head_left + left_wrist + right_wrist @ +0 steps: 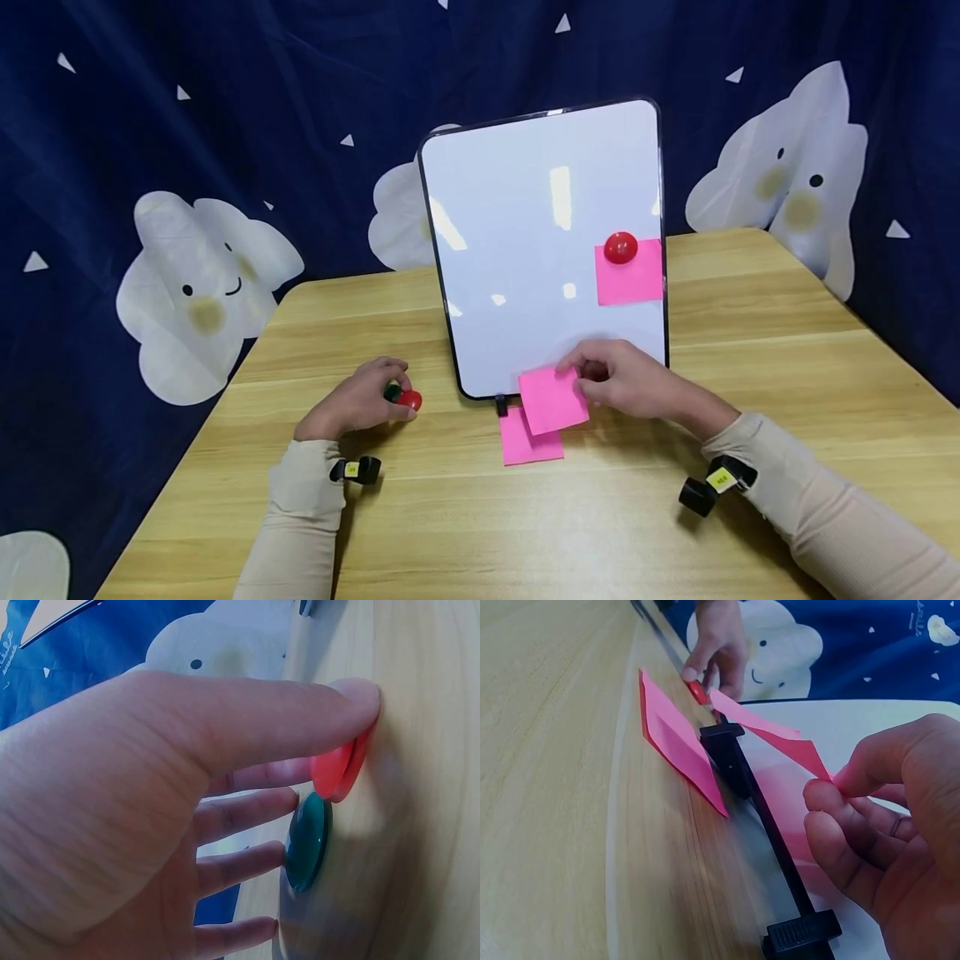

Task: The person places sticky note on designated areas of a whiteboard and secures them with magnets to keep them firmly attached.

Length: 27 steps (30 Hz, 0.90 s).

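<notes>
My right hand [626, 379] pinches a pink sticky note [553, 402] by its right edge, in front of the whiteboard's [517, 250] lower rim. Below it on the table lies another pink sticky note [528, 446], partly covered by the held one in the head view. On the left, my left hand [360, 398] pinches a round red magnet [337, 769] between thumb and index finger, at the tabletop. Beside that magnet is a green round magnet [307, 844], close to the other fingertips. A third pink sticky note [633, 283] is on the whiteboard under a red magnet [621, 247].
The whiteboard stands tilted back on the wooden table [465, 533], on black feet [802, 934]. Behind the table hangs a dark blue curtain [300, 83] with white clouds and triangles. Black wrist cameras [697, 496] sit at both sleeves.
</notes>
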Motion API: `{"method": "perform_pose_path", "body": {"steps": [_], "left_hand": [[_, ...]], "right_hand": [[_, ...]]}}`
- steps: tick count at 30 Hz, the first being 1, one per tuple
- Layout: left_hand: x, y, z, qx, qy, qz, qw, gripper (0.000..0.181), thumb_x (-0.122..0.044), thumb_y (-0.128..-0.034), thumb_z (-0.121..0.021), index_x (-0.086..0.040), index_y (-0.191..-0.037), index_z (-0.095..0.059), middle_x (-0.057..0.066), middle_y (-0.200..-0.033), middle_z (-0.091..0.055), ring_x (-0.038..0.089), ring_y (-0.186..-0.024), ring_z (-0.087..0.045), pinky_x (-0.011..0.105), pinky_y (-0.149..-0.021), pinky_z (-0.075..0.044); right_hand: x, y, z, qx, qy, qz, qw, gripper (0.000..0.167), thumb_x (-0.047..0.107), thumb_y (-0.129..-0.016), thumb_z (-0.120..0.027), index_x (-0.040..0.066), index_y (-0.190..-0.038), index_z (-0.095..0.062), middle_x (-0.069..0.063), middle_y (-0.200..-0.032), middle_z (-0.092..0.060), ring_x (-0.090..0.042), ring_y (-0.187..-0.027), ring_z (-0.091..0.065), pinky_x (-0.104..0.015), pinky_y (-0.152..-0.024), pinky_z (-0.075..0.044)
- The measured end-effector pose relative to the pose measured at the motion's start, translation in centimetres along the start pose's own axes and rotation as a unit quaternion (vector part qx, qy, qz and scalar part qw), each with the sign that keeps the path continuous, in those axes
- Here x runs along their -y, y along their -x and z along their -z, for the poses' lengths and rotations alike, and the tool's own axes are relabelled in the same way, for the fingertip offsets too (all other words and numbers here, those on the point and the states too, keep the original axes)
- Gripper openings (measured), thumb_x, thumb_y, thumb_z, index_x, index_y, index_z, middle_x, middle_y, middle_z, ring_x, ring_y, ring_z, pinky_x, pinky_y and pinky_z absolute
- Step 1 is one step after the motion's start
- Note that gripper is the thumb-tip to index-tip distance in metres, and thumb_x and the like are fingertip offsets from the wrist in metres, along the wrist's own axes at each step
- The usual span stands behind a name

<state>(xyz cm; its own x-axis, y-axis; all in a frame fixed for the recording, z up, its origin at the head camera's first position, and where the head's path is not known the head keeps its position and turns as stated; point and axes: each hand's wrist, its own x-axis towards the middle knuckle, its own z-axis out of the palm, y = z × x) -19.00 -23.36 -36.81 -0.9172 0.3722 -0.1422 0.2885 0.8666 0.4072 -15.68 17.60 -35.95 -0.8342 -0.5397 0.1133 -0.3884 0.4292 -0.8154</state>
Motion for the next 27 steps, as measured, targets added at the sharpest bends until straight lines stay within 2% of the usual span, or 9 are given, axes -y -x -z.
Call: {"method": "perform_pose_path", "body": {"steps": [7,14,27], "left_hand": [[-0.3,-0.3,0.2,-0.004,0.000,-0.017,0.9998,0.023,-0.029,-0.0823,-0.083,-0.015,-0.093,-0.067,0.016,-0.149,-0.045,0.042,-0.140,-0.034,0.056,-0.107,-0.038],[-0.1,-0.1,-0.1,0.001,0.001,-0.006,1.0000,0.023,-0.028,-0.0818,-0.083,-0.015,-0.092,-0.067,0.017,-0.149,-0.045,0.044,-0.140,-0.033,0.057,-0.107,-0.037],[-0.2,0.0,0.0,-0.003,-0.001,-0.008,1.0000,0.022,-0.026,-0.0819,-0.082,-0.015,-0.092,-0.066,0.018,-0.149,-0.045,0.044,-0.139,-0.033,0.058,-0.108,-0.036]], "right_hand": [[0.1,0.1,0.5,-0.024,0.014,0.014,0.9995,0.029,-0.002,-0.091,-0.065,0.014,-0.115,-0.071,-0.003,-0.085,-0.058,-0.023,-0.074,-0.053,-0.027,-0.060,-0.045],[0.4,-0.1,0.5,-0.022,0.011,0.012,0.9996,0.029,0.001,-0.093,-0.064,0.015,-0.117,-0.071,-0.003,-0.086,-0.059,-0.024,-0.074,-0.054,-0.028,-0.058,-0.047],[1.3,-0.7,0.9,-0.050,0.039,0.021,0.9978,0.022,0.001,-0.093,-0.066,0.012,-0.112,-0.072,0.000,-0.087,-0.062,-0.022,-0.076,-0.055,-0.029,-0.064,-0.049]]}}
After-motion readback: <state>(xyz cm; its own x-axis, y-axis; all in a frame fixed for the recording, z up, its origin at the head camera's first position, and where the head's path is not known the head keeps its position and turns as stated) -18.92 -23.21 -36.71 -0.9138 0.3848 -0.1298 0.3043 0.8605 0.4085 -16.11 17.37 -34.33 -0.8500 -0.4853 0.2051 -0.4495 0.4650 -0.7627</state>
